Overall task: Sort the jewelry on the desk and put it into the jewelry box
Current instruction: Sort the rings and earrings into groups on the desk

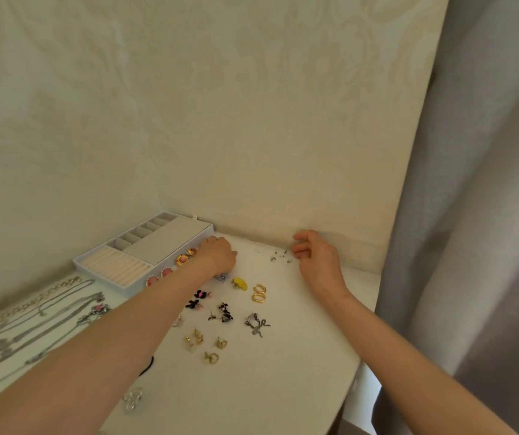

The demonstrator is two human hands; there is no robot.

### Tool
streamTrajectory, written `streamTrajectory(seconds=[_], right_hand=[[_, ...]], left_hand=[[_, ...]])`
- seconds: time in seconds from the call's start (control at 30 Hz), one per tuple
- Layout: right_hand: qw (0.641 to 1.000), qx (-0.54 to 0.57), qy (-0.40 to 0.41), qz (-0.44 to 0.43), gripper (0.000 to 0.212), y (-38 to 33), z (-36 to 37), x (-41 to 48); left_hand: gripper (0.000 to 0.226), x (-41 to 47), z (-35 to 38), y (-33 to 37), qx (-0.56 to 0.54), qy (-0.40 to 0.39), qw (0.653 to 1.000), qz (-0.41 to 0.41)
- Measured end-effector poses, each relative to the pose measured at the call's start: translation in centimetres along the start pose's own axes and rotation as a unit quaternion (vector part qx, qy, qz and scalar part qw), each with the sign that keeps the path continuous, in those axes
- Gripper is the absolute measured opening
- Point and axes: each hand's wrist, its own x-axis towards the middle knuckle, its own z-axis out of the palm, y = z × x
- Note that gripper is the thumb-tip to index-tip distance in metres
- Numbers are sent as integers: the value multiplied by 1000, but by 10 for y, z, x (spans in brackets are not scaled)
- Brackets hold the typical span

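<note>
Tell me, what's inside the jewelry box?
Cream ring rolls fill the box's near end, and the small compartments along its far side look empty. A flat grey panel covers the rest, so whatever lies under it is hidden.

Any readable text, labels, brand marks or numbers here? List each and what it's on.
None readable. The white compartmented jewelry box shows no label or brand. The cream patterned wallpaper carries only a floral pattern. The gold oval hoop earrings and other pieces are too small to show any stamp.
</note>
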Motion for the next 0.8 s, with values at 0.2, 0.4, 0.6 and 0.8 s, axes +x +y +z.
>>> streamTrajectory(seconds=[0.2, 0.4, 0.6, 0.8], right_hand=[[1000, 5, -2, 1, 50, 0, -1, 0], [1000, 6, -3, 3, 50, 0, 0, 0], [1000, 4, -2, 3, 50, 1, 1, 1], [1000, 7, 1, 6, 49, 1, 1, 3]], left_hand=[[45, -3, 1, 6, 24, 11, 999, 32], [60, 0, 6, 11, 44, -9, 999, -16], [78, 8, -1, 4, 23, -34, 999, 2], [73, 10, 5, 2, -20, -10, 999, 43]])
